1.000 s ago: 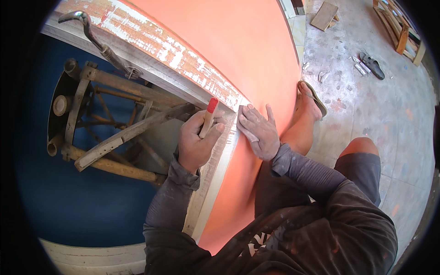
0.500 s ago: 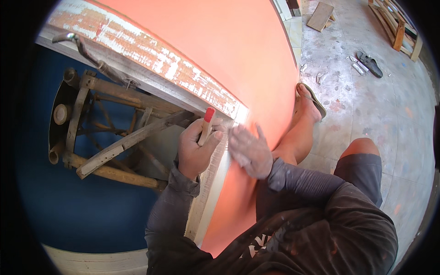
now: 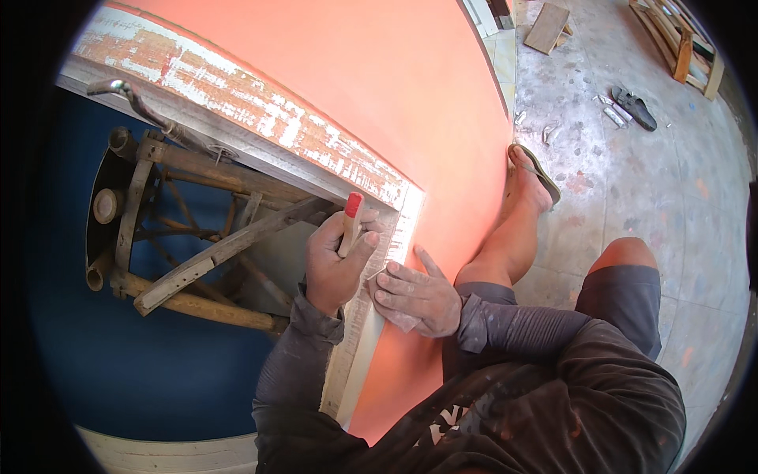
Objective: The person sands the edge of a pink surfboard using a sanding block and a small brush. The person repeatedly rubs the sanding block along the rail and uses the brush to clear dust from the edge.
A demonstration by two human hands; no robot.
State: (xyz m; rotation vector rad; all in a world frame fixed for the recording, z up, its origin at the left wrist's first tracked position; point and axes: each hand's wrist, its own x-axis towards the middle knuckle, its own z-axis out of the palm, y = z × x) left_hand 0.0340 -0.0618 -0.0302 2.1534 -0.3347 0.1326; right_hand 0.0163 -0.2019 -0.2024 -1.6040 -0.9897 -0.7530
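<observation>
My left hand (image 3: 333,265) is closed around a pale wooden handle with a red tip, which looks like a paintbrush (image 3: 351,217); its other end is hidden. It rests at the inner corner of the window frame (image 3: 353,340). My right hand (image 3: 422,299) lies with fingers stretched along the near stretch of frame, thumb toward the coral wall (image 3: 395,118). Under its fingers shows a pale folded sheet, apparently sandpaper (image 3: 401,319), pressed to the wood. Dust coats both hands. The long stretch of frame (image 3: 237,95) has patchy white paint over reddish wood.
A curved metal window handle (image 3: 130,93) juts from the frame. Beyond the opening stands a bamboo and wood structure (image 3: 213,253) against dark blue. My sandalled foot (image 3: 533,178) is on the dusty tiled floor (image 3: 576,118), with a black slipper (image 3: 634,108), a board (image 3: 546,28) and a wooden rack (image 3: 683,47) farther off.
My right hand has slid toward me along the frame, and its fingers are sharper now. My left hand keeps its hold on the paintbrush, nearly in place.
</observation>
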